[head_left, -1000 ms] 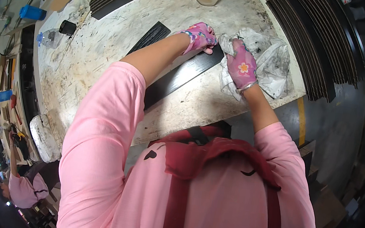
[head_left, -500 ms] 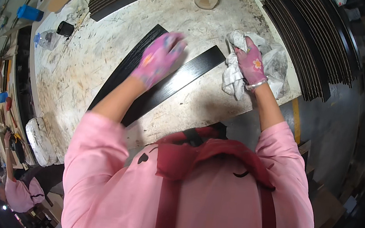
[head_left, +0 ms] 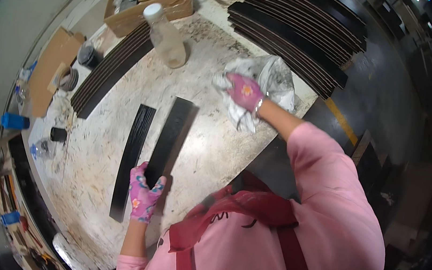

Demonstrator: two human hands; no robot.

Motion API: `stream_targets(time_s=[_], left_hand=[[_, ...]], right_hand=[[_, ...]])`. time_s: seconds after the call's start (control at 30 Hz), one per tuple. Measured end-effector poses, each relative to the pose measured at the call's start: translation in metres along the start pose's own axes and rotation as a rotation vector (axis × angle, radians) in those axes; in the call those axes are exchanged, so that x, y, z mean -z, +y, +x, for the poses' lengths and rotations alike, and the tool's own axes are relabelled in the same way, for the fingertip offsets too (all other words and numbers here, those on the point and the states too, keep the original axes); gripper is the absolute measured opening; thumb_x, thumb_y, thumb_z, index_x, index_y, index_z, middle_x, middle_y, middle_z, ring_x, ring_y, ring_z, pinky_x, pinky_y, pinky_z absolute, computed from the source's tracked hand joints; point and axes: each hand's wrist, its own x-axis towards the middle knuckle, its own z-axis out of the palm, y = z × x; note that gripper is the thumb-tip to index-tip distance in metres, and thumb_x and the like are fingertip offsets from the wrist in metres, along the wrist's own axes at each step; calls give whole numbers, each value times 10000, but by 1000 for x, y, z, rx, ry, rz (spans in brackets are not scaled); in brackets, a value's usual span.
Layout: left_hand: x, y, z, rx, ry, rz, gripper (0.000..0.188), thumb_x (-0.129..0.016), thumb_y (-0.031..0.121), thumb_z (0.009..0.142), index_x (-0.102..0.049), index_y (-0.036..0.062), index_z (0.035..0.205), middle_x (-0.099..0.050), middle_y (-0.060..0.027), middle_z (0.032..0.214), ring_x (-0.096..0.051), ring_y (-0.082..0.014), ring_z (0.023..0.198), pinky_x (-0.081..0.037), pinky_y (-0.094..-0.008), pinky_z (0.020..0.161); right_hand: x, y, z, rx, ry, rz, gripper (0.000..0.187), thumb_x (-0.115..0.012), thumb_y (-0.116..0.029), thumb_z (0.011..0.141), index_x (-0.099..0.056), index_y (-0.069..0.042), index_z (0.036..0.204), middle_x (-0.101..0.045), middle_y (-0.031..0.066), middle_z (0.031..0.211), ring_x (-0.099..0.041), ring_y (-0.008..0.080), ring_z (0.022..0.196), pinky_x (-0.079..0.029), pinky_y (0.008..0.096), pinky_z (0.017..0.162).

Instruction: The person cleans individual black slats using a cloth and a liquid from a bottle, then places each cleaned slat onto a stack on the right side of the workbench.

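Since half a second ago the left hand (head_left: 144, 197) has slid from the middle of the black strip (head_left: 169, 140) down to its near end, and its grip now pinches that end, seemingly to steady or lift it; the strip lies flat on the speckled bench (head_left: 208, 150), just beside a second black strip (head_left: 131, 157) and roughly parallel to it; the right hand (head_left: 245, 91) has stayed on the crumpled white rag (head_left: 272, 80), fingers closed over the cloth, keeping it ready near the stacked black strips (head_left: 299, 32); a plastic bottle (head_left: 166, 36) stands beyond, upright and within reach.
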Motion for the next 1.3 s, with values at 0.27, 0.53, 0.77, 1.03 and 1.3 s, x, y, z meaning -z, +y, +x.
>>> stream_targets(time_s=[0.27, 0.53, 0.77, 1.03, 1.3], left_hand=[[9, 198, 132, -784, -316, -9, 700, -702, 310, 791, -411, 37, 1366, -539, -210, 1214, -515, -373, 1120, -398, -430, 982], [-117, 321, 286, -1305, -207, 426, 700, -717, 352, 757, -426, 194, 1374, -555, -101, 1277, -437, -276, 1279, -294, -433, 1047], [-168, 322, 371, -1267, -399, 403, 711, -736, 370, 738, -439, 249, 1373, -498, -65, 1366, -367, -323, 1331, -288, -470, 1061], [-186, 342, 383, -1245, -509, 438, 827, -752, 554, 641, -467, 205, 1335, -611, -128, 1042, -546, -323, 1080, -372, -430, 962], [-163, 324, 345, -1351, -147, 262, 945, -745, 511, 654, -363, 110, 1419, -446, -163, 1375, -400, -351, 1293, -305, -452, 1072]], right_hand=[[-18, -4, -54, 63, -25, 148, 310, -549, -260, 870, -574, -59, 1105, -660, 119, 961, -637, 273, 822, -510, 406, 755], [13, -30, -45, -110, -154, -24, 357, -610, -233, 775, -560, -75, 1091, -633, 163, 941, -622, 326, 851, -498, 439, 725], [25, -27, -48, 20, -87, 96, 420, -663, -203, 741, -548, -32, 1108, -582, 170, 1053, -590, 323, 963, -482, 422, 812], [30, -26, -47, 19, -121, 114, 449, -690, -213, 703, -549, -30, 1089, -573, 148, 1029, -589, 316, 937, -481, 414, 814], [18, -27, -48, 48, -128, 79, 453, -680, -243, 709, -540, -35, 1086, -571, 147, 1035, -592, 306, 930, -482, 417, 792]])
